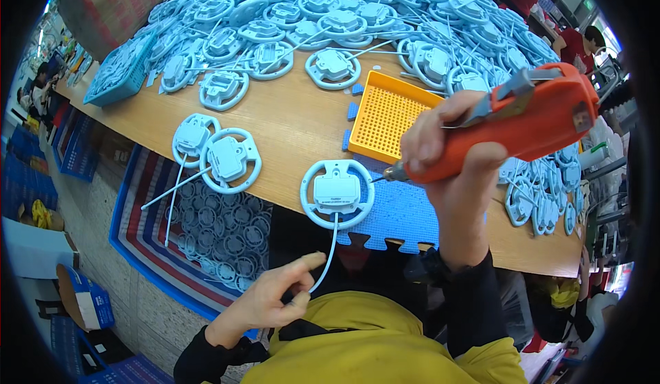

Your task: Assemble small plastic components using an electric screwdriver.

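Observation:
My right hand (457, 157) is wrapped round an orange-red power screwdriver (522, 119) with a grey metal lever along its top. The thin bit points left and ends beside the rim of a light-blue toy steering wheel (336, 190). That wheel lies back side up at the table's front edge, partly on a blue foam mat (405, 212). A thin pale rod (332, 250) hangs from it toward me. Beside the rod's lower end is my left hand (275, 294), index finger and thumb apart; I see no firm grip on the rod.
Behind the mat sits a yellow perforated tray (388, 112). Two more wheels (230, 160) lie to the left, rods overhanging the edge. A large pile of wheels (344, 23) fills the back of the table (289, 123). Below left, a striped bin (141, 219) holds many dark-looking wheels.

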`<action>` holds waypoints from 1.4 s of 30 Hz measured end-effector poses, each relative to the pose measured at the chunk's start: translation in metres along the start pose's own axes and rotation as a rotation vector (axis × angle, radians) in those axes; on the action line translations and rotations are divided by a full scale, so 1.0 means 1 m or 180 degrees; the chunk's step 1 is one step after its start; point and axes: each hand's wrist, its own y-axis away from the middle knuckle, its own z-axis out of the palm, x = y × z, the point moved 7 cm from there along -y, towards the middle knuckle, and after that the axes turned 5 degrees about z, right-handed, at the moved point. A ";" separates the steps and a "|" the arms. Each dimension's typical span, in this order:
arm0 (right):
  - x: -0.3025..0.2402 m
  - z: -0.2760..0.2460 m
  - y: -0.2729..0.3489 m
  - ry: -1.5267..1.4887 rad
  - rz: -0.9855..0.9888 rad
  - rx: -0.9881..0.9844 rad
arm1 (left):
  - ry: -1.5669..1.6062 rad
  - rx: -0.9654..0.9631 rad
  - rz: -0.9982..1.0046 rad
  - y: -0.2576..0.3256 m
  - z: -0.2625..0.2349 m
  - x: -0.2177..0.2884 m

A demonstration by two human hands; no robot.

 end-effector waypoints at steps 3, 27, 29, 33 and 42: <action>0.010 0.013 -0.002 0.0072 0.0141 -0.0163 | -0.0287 -0.0120 0.0351 -0.003 0.008 -0.002; 0.052 0.066 -0.023 0.0718 0.0690 -0.0618 | -0.0215 -0.0026 0.0478 0.001 -0.010 -0.011; 0.054 0.060 -0.027 0.0429 0.0508 -0.0474 | -0.0494 0.0153 0.0284 0.005 -0.023 -0.012; 0.059 0.026 -0.026 -0.0312 0.0604 -0.0044 | -0.1309 0.0861 0.0114 0.029 -0.079 0.001; 0.003 -0.064 -0.015 -0.0044 -0.0140 0.0432 | -0.3859 0.1191 -0.0568 0.065 -0.165 0.068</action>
